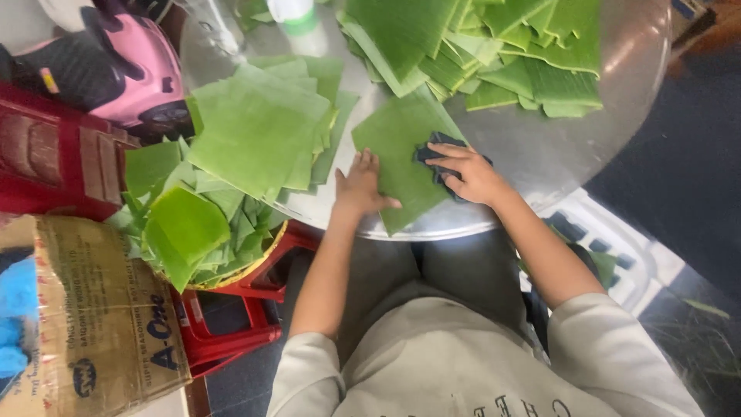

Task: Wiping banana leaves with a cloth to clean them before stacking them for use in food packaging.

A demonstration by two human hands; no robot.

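Your left hand (361, 188) lies flat, fingers spread, on a green leaf square (405, 158) at center frame, pinning its lower left part to the round metal tray (587, 147); it grips nothing, just presses. Your right hand (469, 174) sits on the leaf's right edge w/ a dark cloth (434, 150) bunched under the fingers, fingers curled over the cloth & grasping it against the leaf. The leaf lies tilted like a diamond, its bottom corner hanging a bit past the tray's near rim, just above your lap. Left of it, upper-left of center, a stack of cut leaf squares (258, 127) rests on the tray, near but apart from your left hand. Across the top of frame, center to right, a loose heap of leaf pieces (494, 50) sits on the far side of the tray. At lower left, a basket of leaf scraps (197, 232) sits on a red plastic stool (231, 324), just beside the tray's edge. Far lower left there's a brown sack (93, 316) w/ printing, & above it a red crate (46, 154) at the left edge. A pink helmet (127, 66) shows at upper left. At top center a spray bottle (293, 15) stands partly cut off by the frame. A white plastic crate (610, 239) lies right of your right forearm, below the tray.
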